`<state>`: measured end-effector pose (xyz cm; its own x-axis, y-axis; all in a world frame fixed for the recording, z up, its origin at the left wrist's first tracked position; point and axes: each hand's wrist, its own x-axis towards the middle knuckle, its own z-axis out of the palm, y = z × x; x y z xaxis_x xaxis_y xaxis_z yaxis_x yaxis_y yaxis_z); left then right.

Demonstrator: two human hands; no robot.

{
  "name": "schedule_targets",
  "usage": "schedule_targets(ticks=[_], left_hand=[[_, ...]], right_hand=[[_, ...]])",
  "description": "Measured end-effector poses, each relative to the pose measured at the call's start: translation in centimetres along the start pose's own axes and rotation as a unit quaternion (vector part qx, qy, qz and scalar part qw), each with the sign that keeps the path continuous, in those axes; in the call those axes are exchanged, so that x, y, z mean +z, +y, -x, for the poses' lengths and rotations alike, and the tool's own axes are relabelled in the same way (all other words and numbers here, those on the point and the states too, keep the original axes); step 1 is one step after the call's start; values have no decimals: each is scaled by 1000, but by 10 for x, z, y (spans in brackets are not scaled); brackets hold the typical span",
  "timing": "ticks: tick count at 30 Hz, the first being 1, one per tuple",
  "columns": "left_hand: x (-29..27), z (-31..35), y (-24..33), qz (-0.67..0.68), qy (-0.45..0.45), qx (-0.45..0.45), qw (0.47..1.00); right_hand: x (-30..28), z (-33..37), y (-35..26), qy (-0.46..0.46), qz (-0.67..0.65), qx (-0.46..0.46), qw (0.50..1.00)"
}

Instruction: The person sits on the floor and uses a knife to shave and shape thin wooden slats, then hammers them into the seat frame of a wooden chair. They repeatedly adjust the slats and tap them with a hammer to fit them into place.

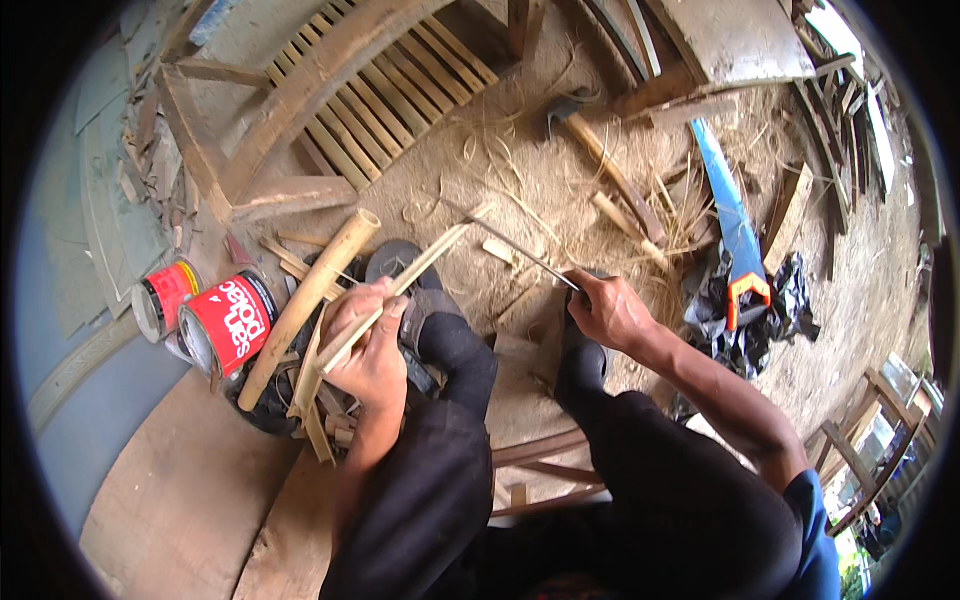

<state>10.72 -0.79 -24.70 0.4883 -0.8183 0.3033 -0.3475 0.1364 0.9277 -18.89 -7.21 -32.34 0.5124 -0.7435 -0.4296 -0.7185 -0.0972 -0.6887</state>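
My left hand [365, 345] is closed around a pale split bamboo strip [430, 255], which slants up and away to the right. In my right hand [615, 310] is a knife with a long, thin dark blade [520, 250]; its handle is mostly hidden by my fingers. The blade reaches up and left, and its far part meets or crosses the strip near the strip's far end; whether they touch I cannot tell. Beside my left hand leans a thick bamboo pole [310, 310], with more bamboo pieces lying under the hand.
Two red cans [230, 325] stand at the left. A wooden frame with bamboo slats [380, 115] lies beyond. On the shaving-strewn ground are a hammer [615, 175] and a blue handsaw [725, 190], its orange handle on black plastic [790, 300]. Scrap wood [830, 150] lines the far right.
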Motion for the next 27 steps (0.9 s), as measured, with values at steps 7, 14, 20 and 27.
schedule_targets(ticks=[7, 14, 20, 27], left_hand=[[-7, 2, -2, 1, -1, -3, 1000], [-8, 0, -5, 14, 23, -25, 999], [-17, -8, -6, 10, 40, -50, 998], [-41, -41, -4, 164, 180, -235, 941]], right_hand=[[-4, 7, 3, -14, -14, 16, 1000], [-10, 2, 14, -42, 37, 41, 998], [-5, 4, 29, -4, 79, 61, 995], [-12, 34, 56, 71, 114, 106, 985]])
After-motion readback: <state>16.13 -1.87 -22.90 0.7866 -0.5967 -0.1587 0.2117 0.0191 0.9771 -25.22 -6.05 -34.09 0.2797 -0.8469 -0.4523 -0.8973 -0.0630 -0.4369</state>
